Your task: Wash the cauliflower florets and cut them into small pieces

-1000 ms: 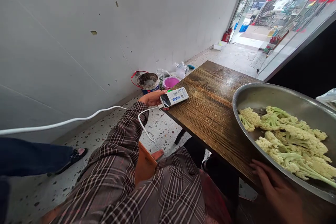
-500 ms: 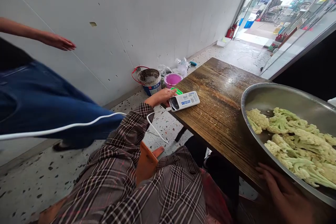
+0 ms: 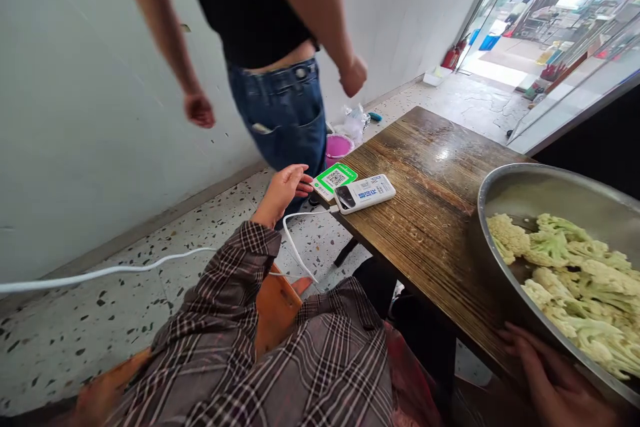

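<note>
My left hand [image 3: 286, 192] is off the table's near left corner, fingers apart and holding nothing. Its fingertips are beside a green and white QR code card [image 3: 336, 177]; whether they touch it I cannot tell. Partly over the card lies a white power bank [image 3: 371, 193] with a dark display and a white cable [image 3: 298, 250] plugged into its end. Low on the right, my right hand [image 3: 555, 377] rests in shadow at the table edge, fingers stretched out beside the underside of a large metal bowl [image 3: 484, 240]. Cauliflower florets [image 3: 585, 280] fill much of the bowl.
A person in a black top and jeans [image 3: 287, 113] stands close to the table's left side. Behind are a pink bucket [image 3: 338, 147] and a plastic bag [image 3: 356, 121]. The wooden table [image 3: 425, 213] stands before me; a glass door [image 3: 480, 20] opens outside.
My left hand has drawn back left from the power bank and opened, uncovering the QR code card. The other person has walked rightward, hiding the paint bucket. My right hand stays beside the bowl.
</note>
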